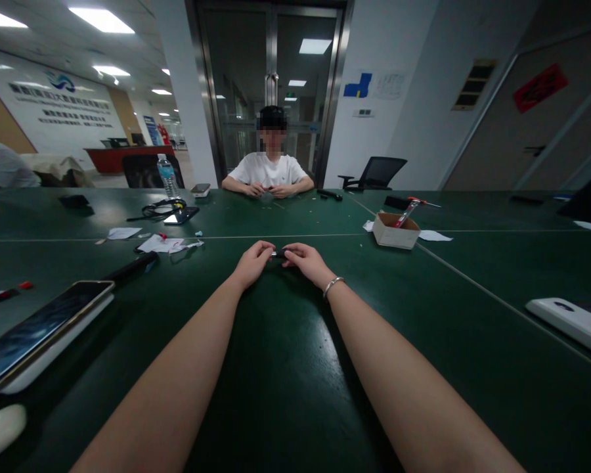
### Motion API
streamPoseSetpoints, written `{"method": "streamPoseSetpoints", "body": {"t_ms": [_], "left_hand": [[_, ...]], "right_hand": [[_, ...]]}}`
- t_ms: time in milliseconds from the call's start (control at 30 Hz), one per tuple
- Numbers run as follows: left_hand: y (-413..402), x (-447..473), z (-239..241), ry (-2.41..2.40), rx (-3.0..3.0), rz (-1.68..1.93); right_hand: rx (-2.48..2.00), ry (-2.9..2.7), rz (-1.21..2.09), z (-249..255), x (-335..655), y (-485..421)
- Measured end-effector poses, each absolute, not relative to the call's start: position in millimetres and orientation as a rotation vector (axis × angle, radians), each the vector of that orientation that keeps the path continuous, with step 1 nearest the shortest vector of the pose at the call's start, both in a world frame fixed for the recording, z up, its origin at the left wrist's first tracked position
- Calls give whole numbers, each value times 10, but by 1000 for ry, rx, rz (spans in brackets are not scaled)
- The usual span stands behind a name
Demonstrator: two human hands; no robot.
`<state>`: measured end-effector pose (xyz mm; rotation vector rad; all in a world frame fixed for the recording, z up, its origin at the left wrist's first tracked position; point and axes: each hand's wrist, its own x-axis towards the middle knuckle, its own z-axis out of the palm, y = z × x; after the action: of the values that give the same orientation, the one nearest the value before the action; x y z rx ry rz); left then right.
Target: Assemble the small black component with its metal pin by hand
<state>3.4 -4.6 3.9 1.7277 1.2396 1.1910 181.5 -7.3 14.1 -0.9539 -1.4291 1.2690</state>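
Worktop (276,341), green: left hand (253,264) and right hand (309,263) pinch small black-and-silver piece (278,253) between them at middle, presumably to steady both ends; phone (42,332) near left, open box (394,239) farther right sit aside, likely within reach.

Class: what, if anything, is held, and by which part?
A small, narrow black object with a silver, metallic-looking end: the left grip pinches the silver end, the right grip the black end.

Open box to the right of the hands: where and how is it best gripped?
Probably pinch the open box by its near wall, coming from the wearer's side: that straight wall faces them, while the red-and-silver tool inside slants up rightward.
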Motion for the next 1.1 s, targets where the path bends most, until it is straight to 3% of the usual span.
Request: {"method": "streamPoseSetpoints", "body": {"t_ms": [700,967,1100], "left_hand": [[-62,10,95,1241,1644,1235],[13,106,152,1416,1637,941],[-70,118,24,1431,1702,1136]], "right_hand": [[-987,-1476,1219,108,1787,-40],[-970,-1499,1207,89,1783,-34],[-970,-1523,1199,79,1783,-35]]}}
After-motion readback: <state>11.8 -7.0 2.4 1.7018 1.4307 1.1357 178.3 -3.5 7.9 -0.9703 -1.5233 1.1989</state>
